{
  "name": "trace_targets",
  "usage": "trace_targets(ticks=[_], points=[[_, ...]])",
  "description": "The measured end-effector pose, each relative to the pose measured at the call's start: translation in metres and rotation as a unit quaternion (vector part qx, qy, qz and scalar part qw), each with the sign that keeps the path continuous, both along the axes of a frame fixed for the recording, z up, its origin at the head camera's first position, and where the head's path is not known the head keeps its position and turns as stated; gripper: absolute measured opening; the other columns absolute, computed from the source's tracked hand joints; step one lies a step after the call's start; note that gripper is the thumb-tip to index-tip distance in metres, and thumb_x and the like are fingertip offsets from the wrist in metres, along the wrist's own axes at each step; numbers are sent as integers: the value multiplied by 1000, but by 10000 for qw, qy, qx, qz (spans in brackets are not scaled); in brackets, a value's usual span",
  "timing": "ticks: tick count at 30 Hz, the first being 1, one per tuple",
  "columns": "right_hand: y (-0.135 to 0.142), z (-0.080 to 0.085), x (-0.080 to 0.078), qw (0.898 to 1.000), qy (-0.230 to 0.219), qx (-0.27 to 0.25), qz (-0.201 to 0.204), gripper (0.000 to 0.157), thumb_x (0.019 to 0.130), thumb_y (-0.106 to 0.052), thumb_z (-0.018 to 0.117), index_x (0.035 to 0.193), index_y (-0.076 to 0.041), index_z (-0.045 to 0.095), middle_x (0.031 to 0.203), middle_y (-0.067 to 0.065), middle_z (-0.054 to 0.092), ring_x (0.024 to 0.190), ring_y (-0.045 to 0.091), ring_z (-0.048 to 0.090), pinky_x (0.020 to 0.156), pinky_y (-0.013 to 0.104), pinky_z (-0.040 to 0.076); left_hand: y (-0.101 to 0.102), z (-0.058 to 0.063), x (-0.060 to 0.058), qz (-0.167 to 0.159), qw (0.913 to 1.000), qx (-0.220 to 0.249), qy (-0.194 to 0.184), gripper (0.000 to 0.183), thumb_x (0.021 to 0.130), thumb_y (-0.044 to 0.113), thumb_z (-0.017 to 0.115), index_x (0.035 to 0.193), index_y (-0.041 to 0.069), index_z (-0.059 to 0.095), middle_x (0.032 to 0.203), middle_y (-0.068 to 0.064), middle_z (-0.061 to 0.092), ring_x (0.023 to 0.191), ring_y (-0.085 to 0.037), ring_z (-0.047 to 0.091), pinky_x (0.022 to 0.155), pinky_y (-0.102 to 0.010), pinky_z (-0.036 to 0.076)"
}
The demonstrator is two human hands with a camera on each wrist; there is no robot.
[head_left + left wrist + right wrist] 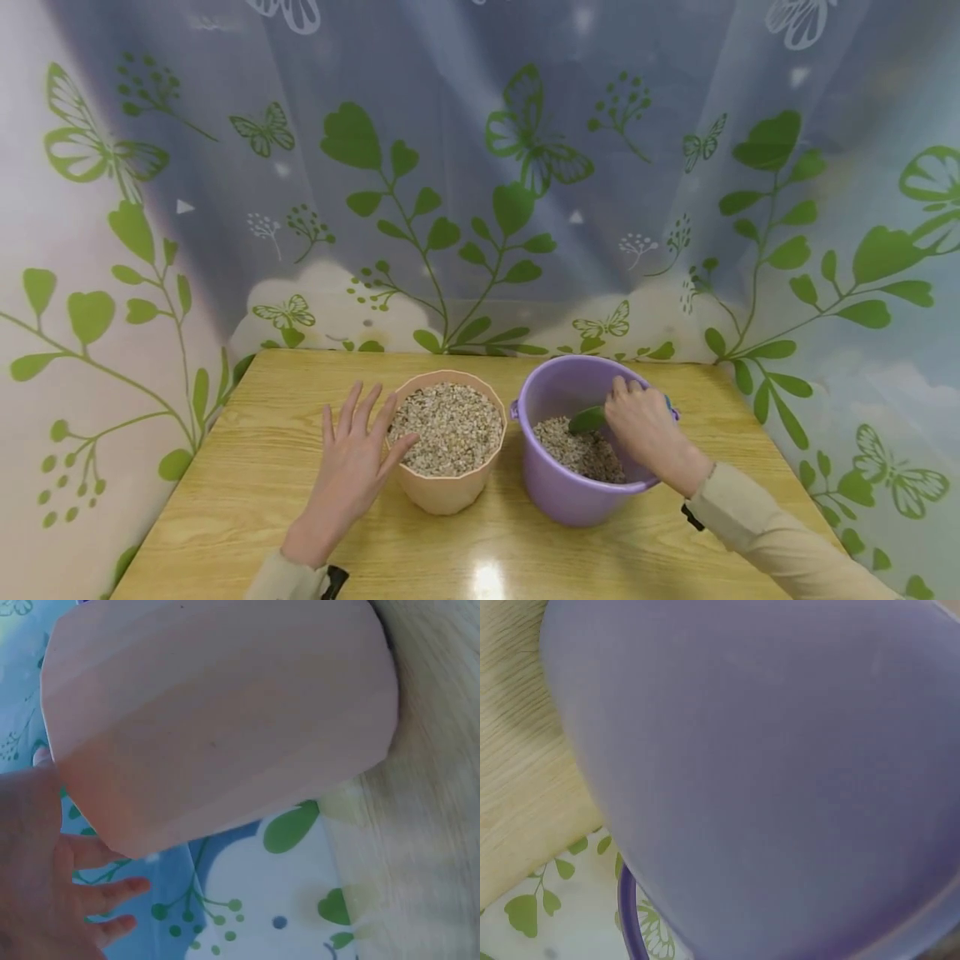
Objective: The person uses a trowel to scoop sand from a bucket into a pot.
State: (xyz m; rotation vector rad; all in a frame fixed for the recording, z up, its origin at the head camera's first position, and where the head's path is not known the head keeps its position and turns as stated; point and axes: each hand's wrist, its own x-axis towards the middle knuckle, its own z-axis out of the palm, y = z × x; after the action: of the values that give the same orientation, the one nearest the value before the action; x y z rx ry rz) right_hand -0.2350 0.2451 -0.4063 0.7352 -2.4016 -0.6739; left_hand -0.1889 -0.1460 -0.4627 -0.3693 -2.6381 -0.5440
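Note:
A peach faceted pot (444,497), nearly full of small mixed gravel (448,429), stands at the middle of the table. My left hand (348,467) has its fingers spread, with the thumb and index finger at the pot's left rim; in the left wrist view the hand (37,862) lies along the edge of the pot (225,727). To the right stands a purple bucket (558,492) holding a lower layer of gravel (570,450). My right hand (645,421) reaches over its rim and grips a green scoop (588,419), whose blade meets the gravel. The scoop's handle is mostly hidden by the hand.
The wood-grain table (232,500) ends at the back against a curtain (450,250) printed with leaves and butterflies. A purple bail handle (630,919) hangs beside the bucket (757,772) in the right wrist view.

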Motion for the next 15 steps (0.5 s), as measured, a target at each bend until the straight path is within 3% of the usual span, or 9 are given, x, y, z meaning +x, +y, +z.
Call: trace_targets(ticks=[7,15], points=[[8,3,-3,9995,318,21,-44,20,80,-2,75,70,-2,58,68,6,44,55,16,44,48,26,36,20,18,-6,-125,9994,-80,328,61,98,48,61,144,10,54,153,-23,44,150,-43,25,117,-73,12],[15,6,0,9997,250,-36,-33,20,85,-3,72,74,-3,55,69,7,48,60,18,44,55,29,36,61,39,-12,-671,9970,-179,355,60,99,48,60,144,9,54,150,-16,50,147,-40,33,119,-70,14]])
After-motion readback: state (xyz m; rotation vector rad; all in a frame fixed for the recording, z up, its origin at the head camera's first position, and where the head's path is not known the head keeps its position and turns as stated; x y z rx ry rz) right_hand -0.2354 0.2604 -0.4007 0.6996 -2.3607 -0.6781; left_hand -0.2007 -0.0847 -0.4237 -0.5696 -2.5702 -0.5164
